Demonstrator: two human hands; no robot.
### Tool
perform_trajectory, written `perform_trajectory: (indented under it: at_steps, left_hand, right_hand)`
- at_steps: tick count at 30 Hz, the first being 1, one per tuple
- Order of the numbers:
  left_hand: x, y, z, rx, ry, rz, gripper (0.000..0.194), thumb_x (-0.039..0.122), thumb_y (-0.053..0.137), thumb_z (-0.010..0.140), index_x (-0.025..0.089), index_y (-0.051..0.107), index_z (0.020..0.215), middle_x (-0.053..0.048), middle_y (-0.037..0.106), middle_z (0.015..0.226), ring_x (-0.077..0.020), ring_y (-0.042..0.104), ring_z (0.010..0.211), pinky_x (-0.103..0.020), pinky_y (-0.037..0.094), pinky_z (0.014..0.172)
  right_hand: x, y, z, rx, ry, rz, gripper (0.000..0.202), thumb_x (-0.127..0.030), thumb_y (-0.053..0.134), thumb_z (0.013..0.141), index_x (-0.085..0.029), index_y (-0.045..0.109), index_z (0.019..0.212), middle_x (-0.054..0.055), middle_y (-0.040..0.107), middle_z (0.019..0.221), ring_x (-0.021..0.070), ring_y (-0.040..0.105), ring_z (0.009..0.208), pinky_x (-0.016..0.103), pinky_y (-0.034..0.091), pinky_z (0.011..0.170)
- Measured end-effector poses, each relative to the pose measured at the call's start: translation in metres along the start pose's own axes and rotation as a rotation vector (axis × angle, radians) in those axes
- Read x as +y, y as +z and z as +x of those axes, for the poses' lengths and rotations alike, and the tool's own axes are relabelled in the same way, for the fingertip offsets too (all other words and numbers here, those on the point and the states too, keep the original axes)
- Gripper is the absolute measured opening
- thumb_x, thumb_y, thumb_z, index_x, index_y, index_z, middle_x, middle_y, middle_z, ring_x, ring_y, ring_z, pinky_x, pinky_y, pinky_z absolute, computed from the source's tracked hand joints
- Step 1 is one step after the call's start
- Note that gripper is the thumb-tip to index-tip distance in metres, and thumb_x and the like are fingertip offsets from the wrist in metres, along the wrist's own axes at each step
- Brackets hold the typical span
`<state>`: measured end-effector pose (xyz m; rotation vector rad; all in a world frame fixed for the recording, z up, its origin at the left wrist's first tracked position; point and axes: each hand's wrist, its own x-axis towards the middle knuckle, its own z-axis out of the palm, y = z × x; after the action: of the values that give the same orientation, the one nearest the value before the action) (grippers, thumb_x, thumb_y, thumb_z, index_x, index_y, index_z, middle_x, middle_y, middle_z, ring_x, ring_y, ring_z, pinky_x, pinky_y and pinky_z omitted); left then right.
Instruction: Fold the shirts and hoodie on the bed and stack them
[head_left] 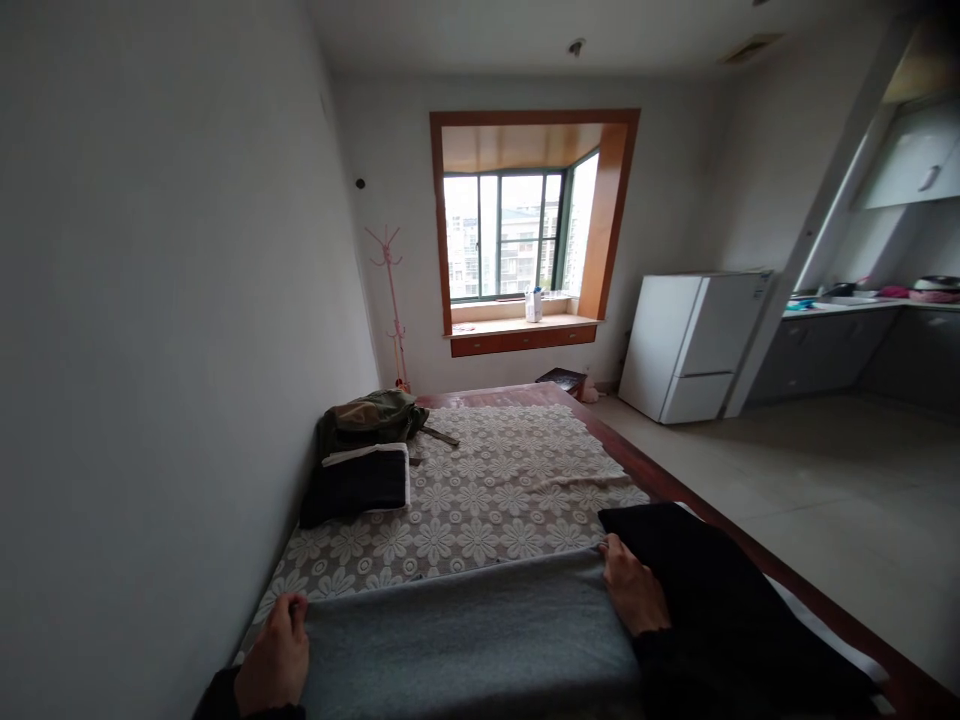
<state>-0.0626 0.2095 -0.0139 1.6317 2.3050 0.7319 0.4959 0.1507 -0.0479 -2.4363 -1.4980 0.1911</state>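
A grey piece of cloth [465,640] stretches between my two hands above the table, its kind not clear from here. My left hand [276,650] pinches its far left corner. At the opposite corner, my right hand [632,588] grips the edge with fingers closed. Under and beyond the cloth lies a floral lace tablecloth [480,500]. Beside my right hand, partly behind my dark sleeve, is a black cloth [697,550] with a white edge. The near part of the grey cloth runs out of view.
A folded black cloth [356,485] and an olive backpack [367,418] lie against the left wall. The table's reddish wooden edge [675,485] runs along the right. Farther off stand a pink coat rack [397,310] and a white fridge [690,345].
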Motion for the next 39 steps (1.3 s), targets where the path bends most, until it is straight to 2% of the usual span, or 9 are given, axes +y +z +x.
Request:
perform_trajectory:
  at_steps: [4,10,17,24,33,39]
  left_hand:
    - [-0.004,0.004,0.002,0.044,0.061,0.006,0.032,0.038,0.035,0.097,0.026,0.065,0.094,-0.01,0.078,0.103,-0.0273,0.075,0.086,-0.036,0.055,0.069]
    - [0.004,0.002,-0.005,0.061,0.177,0.106,0.029,0.033,0.038,0.098,0.024,0.066,0.098,-0.01,0.077,0.108,-0.025,0.073,0.086,-0.034,0.052,0.069]
    - [0.005,0.004,-0.005,0.065,0.18,0.174,0.027,0.031,0.042,0.096,0.021,0.067,0.102,-0.013,0.073,0.111,-0.0279,0.07,0.097,-0.036,0.053,0.079]
    - [-0.004,0.008,0.002,0.062,0.173,0.116,0.026,0.034,0.045,0.094,0.022,0.067,0.101,-0.012,0.074,0.112,-0.0282,0.069,0.099,-0.036,0.054,0.083]
    - [-0.005,0.006,0.005,0.078,0.158,-0.089,0.025,0.039,0.05,0.092,0.021,0.067,0.094,-0.01,0.075,0.099,-0.0255,0.07,0.084,-0.037,0.054,0.081]
    - [-0.007,0.008,0.01,0.077,0.153,-0.081,0.023,0.038,0.053,0.091,0.021,0.068,0.098,-0.008,0.075,0.096,-0.0225,0.069,0.078,-0.035,0.053,0.077]
  right_hand:
    - [0.0,0.003,0.003,-0.016,-0.014,-0.063,0.019,-0.02,0.035,0.103,-0.022,0.053,0.107,0.011,0.069,0.121,0.0223,0.075,0.09,0.029,0.043,0.065]
    - [-0.008,0.004,-0.002,0.033,-0.018,-0.121,0.028,-0.025,0.03,0.106,-0.021,0.058,0.111,0.012,0.068,0.118,0.0241,0.074,0.088,0.032,0.044,0.065]
    - [-0.011,0.003,-0.005,0.104,-0.037,-0.11,0.026,-0.023,0.037,0.104,-0.025,0.061,0.115,0.012,0.067,0.114,0.0234,0.068,0.098,0.031,0.045,0.074]
    - [-0.014,0.004,-0.005,0.136,-0.026,-0.089,0.026,-0.014,0.043,0.099,-0.019,0.062,0.117,0.013,0.063,0.115,0.0221,0.064,0.102,0.029,0.044,0.081]
    - [-0.01,0.007,-0.003,0.133,-0.016,-0.105,0.023,-0.014,0.041,0.099,-0.016,0.06,0.112,0.013,0.06,0.116,0.021,0.063,0.102,0.028,0.044,0.083]
    - [-0.008,0.009,-0.002,0.108,-0.021,-0.104,0.026,-0.015,0.037,0.101,-0.016,0.06,0.113,0.014,0.059,0.116,0.0207,0.063,0.095,0.03,0.044,0.079]
